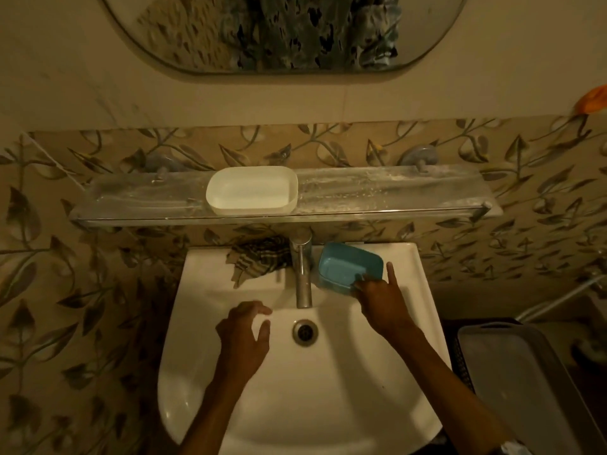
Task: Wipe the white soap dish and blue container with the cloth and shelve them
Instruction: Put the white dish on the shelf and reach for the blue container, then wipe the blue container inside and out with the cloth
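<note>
Item, blue container (348,267): lying at one o'clock on the sink (203,290) rim, my right hand (382,298) pinching its near edge for wiping; left hand (244,336) hovering released; white soap dish (251,189) sitting shelved at twelve.

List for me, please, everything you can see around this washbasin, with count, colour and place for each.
soap dish: one, white, on the shelf, left of its middle
shelf: one, clear glass, on the wall above the basin
blue container: one, tilted on the basin rim right of the tap
cloth: one, dark checked, bunched on the basin rim left of the tap
tap: one, metal, at the basin's back centre
basin: one, white, below the shelf
mirror: one, above the shelf
lidded bin: one, grey, lower right
left hand: open, over the basin
right hand: gripping the blue container's near edge
</note>
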